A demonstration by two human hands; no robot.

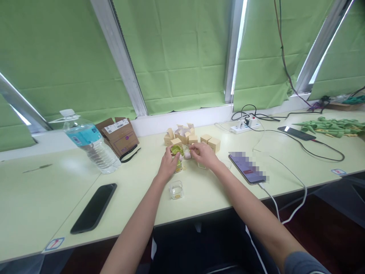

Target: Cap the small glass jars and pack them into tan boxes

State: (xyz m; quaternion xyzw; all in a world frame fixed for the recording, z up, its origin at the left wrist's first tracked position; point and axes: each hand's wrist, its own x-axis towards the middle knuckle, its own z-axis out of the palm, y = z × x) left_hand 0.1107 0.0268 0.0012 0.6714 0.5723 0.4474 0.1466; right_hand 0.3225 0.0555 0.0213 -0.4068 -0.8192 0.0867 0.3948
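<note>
My left hand (168, 163) curls round a small yellow-green cup-like piece (177, 150), with thumb and fingers at its sides. Opposite it, my right hand (205, 155) has its fingers pinched together beside a small whitish piece (187, 154); what they grip is too small to make out. A second yellow-green piece in a clear case (178, 166) sits just below my left fingers. Nearer the table edge stands a clear square plastic container (176, 190) with a yellow spot at its base. Small tan cardboard boxes (214, 144) are gathered behind both hands, some with flaps up.
On the left are a large water bottle (94, 146), an opened brown carton (119, 137) and a black phone (94, 208). To the right lie a charging phone (247, 169), a power strip (244, 126) with cables, another phone (296, 133) and a heap of green pieces (330, 126).
</note>
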